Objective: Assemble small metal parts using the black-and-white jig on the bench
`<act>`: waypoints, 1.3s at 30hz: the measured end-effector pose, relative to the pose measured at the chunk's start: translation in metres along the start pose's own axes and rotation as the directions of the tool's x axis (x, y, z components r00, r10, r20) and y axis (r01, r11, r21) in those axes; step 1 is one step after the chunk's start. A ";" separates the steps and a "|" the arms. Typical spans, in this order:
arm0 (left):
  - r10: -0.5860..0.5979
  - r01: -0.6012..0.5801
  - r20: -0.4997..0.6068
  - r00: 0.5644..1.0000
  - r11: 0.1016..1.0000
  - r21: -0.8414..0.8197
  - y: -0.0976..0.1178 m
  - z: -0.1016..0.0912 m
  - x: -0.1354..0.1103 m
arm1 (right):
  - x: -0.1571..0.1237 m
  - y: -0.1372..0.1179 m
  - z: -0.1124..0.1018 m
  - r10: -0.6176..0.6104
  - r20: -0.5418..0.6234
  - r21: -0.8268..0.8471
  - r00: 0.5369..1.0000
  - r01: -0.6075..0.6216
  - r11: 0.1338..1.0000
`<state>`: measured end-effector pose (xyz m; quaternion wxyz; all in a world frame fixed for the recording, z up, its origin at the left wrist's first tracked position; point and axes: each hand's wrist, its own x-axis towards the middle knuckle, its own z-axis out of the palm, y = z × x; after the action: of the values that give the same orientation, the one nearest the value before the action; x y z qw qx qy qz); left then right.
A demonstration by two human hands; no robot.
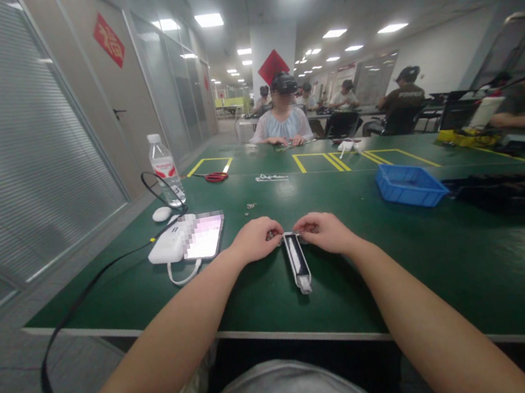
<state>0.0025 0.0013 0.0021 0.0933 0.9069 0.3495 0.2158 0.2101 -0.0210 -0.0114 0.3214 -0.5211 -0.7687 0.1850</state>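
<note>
A narrow black channel-shaped part (pixel 298 264) with a white strip inside lies lengthwise on the green table (pixel 409 279), pointing toward me. My left hand (pixel 256 238) is closed in a pinch at the left side of its far end. My right hand (pixel 322 230) is closed in a pinch at the right side of the same end. The fingertips of both hands nearly meet over the part's far end; what they pinch there is too small to make out.
A phone (pixel 204 235) and a white power bank (pixel 168 247) with cable lie left of my hands. A water bottle (pixel 165 170), a white mouse (pixel 161 213), red scissors (pixel 216 177), a blue bin (pixel 409 185) and black parts (pixel 520 188) stand farther out. Other people sit across.
</note>
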 end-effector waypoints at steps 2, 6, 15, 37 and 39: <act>-0.001 0.001 0.002 1.000 1.000 0.002 0.000 -0.001 0.000 | 0.000 0.001 0.000 0.006 0.002 0.020 1.000 -0.006 1.000; 0.004 -0.004 0.008 1.000 1.000 0.001 0.000 -0.001 0.000 | 0.001 0.004 0.002 0.011 0.004 0.048 1.000 -0.011 0.999; 0.007 -0.007 -0.004 1.000 1.000 0.002 -0.002 0.001 0.000 | 0.001 0.002 0.000 0.020 0.017 0.053 1.000 -0.021 0.998; 0.001 -0.001 -0.002 1.000 1.000 -0.007 -0.001 0.000 0.000 | 0.001 0.002 0.000 0.023 0.018 0.032 1.000 -0.024 0.999; -0.001 0.001 0.004 1.000 1.000 -0.008 0.000 -0.001 0.000 | 0.000 0.002 0.000 0.021 0.021 0.033 1.000 -0.021 0.999</act>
<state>0.0025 0.0013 0.0027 0.0978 0.9069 0.3489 0.2151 0.2110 -0.0201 -0.0123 0.3201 -0.5218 -0.7633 0.2065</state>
